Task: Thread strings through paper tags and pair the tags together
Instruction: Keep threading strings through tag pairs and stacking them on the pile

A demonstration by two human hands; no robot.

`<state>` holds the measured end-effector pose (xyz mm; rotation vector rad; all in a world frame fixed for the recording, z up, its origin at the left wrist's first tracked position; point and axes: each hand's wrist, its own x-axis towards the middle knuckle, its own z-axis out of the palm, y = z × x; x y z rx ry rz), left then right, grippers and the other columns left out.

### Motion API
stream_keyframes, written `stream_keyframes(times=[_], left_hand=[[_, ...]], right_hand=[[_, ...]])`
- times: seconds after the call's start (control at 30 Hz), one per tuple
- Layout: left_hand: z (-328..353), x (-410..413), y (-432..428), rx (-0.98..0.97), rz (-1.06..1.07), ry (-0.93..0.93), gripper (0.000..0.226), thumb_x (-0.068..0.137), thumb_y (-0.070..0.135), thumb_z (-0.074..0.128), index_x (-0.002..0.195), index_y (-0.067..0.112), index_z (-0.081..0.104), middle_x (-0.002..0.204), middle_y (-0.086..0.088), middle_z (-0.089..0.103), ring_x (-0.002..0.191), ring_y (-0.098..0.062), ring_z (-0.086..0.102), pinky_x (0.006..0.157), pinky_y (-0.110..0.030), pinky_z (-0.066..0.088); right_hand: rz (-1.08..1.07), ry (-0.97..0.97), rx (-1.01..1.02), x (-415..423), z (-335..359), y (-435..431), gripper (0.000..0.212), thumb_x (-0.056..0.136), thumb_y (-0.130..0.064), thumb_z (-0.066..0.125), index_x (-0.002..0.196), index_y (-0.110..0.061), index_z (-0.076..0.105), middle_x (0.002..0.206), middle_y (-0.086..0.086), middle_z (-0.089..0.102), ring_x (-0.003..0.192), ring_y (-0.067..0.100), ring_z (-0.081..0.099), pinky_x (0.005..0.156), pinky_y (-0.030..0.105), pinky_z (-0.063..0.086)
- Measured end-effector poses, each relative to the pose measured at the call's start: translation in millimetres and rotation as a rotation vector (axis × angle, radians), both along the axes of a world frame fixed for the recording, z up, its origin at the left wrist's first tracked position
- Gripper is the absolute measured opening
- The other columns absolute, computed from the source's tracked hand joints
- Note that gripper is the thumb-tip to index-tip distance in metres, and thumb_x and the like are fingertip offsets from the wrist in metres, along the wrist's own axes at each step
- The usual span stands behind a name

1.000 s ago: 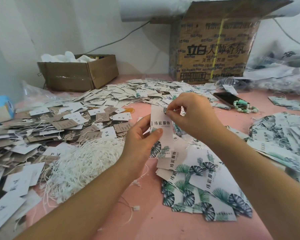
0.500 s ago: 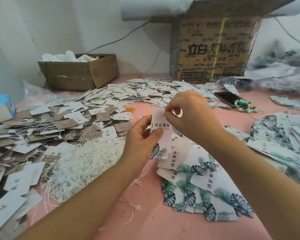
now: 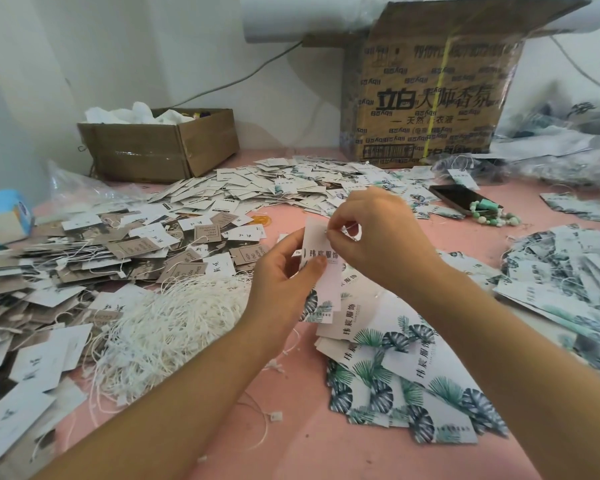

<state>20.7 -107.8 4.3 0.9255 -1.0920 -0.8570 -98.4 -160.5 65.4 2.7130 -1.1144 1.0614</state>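
Barely anything has shifted: the left hand (image 3: 284, 285) still grips the leaf-print tag (image 3: 323, 282) upright, just right of the white string pile (image 3: 174, 327), while the right hand (image 3: 378, 237) keeps thumb and forefinger pinched together on that tag's top edge.

- Small makeshift piecework workshop, hand assembly.
- Pink table (image 3: 302, 445) covered in loose heaps of paper tags (image 3: 257, 188), far and left.
- Tangled pile of white strings (image 3: 174, 323), near left.
- Taped cardboard box (image 3: 153, 154) far left, big printed carton (image 3: 430, 109) far right, both against a bare white wall (image 3: 136, 46).
- Plastic bags (image 3: 561, 164) far right.
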Motion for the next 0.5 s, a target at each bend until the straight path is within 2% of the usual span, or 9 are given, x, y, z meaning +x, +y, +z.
stream_keyframes(times=[0.2,0.5], left_hand=[[1.7,0.5,-0.2,-0.01,-0.007,0.048,0.029,0.089,0.0,0.055,0.095,0.026,0.065,0.075,0.008,0.073,0.068,-0.004,0.068,0.056,-0.018,0.052],[0.3,0.8,-0.8,-0.014,0.014,0.01,0.028,0.09,0.001,0.056,0.096,0.026,0.066,0.076,0.007,0.072,0.069,-0.004,0.066,0.06,-0.017,0.053]], right_hand=[[-0.009,-0.048,-0.025,-0.3,-0.8,0.2,0.011,0.082,-0.011,0.059,0.076,-0.008,0.069,0.071,-0.006,0.047,0.078,0.012,0.038,0.068,0.02,0.026],[0.022,-0.075,-0.05,0.6,-1.0,2.6,0.009,0.08,-0.007,0.061,0.075,-0.005,0.069,0.069,-0.006,0.048,0.075,0.012,0.04,0.065,0.019,0.024]])
